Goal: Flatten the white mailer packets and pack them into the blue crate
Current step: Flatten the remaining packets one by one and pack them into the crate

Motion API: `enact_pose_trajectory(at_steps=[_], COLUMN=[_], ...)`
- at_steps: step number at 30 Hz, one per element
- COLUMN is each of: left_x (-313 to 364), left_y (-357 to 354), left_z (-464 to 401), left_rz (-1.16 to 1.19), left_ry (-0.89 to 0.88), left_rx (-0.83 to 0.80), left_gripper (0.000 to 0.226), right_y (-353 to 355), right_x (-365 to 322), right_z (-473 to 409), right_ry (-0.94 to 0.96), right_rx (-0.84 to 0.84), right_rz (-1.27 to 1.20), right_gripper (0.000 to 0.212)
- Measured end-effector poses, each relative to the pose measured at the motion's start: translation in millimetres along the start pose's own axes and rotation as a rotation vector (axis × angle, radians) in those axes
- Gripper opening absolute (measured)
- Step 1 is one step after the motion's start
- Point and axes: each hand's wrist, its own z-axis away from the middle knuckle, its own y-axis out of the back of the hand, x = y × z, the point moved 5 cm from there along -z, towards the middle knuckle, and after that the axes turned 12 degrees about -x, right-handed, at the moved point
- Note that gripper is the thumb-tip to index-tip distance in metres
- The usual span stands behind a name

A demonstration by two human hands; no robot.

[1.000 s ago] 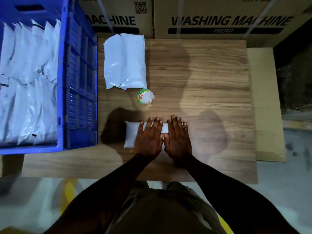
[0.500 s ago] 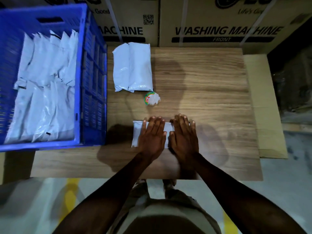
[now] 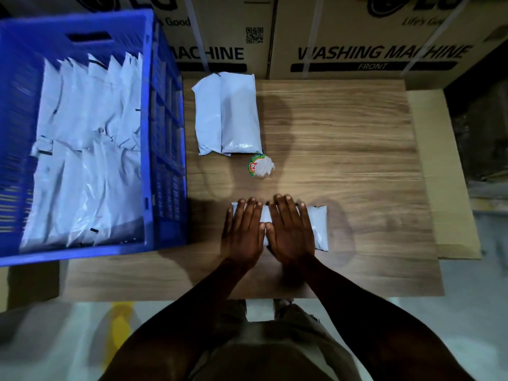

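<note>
On the wooden tabletop (image 3: 343, 149), listed by size. Washing-machine cartons (image 3: 371, 37): walling off the far edge. Blue crate (image 3: 165, 149): at my left, holding rows of white packets (image 3: 90, 160) on edge; its tall wall must be cleared to load. Two spare mailers (image 3: 228, 116): lying side by side, waiting near the crate. Current mailer packet (image 3: 319, 226): flat before me, lengthwise across. Left hand (image 3: 242, 232) and right hand (image 3: 291, 232): side by side, fingers straight, palms pressing the air out, gripping nothing. Round sticker roll (image 3: 259, 167): just beyond my fingertips, apart.
</note>
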Motion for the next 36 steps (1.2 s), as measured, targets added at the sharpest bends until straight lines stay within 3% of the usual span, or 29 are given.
enact_pose_trajectory(at_steps=[14, 19, 25, 30, 36], left_x=[-4.3, -5.3, -13.3, -22.6, -15.2], left_y=[-10.2, -5.9, 8.1, 0.7, 14.3], left_z=[-4.3, -2.2, 3.3, 1.8, 0.0], left_rz=[-0.004, -0.019, -0.064, -0.078, -0.014], left_ry=[-0.051, -0.068, -0.138, -0.296, -0.3], left_rx=[0.01, -0.006, -0.05, -0.194, -0.225], left_gripper=[0.053, 0.052, 0.06, 0.073, 0.069], right_y=[-3.7, 2.2, 28.6, 11.7, 14.8], right_x=[0.5, 0.6, 19.2, 44.6, 41.3], right_z=[-1.5, -0.2, 17.8, 33.7, 35.6], right_ry=[-0.001, 0.018, 0.091, 0.084, 0.019], right_rx=[0.052, -0.007, 0.101, -0.11, -0.201], right_rz=[0.0, -0.025, -0.075, 0.013, 0.015], right_gripper=[0.058, 0.059, 0.067, 0.093, 0.087])
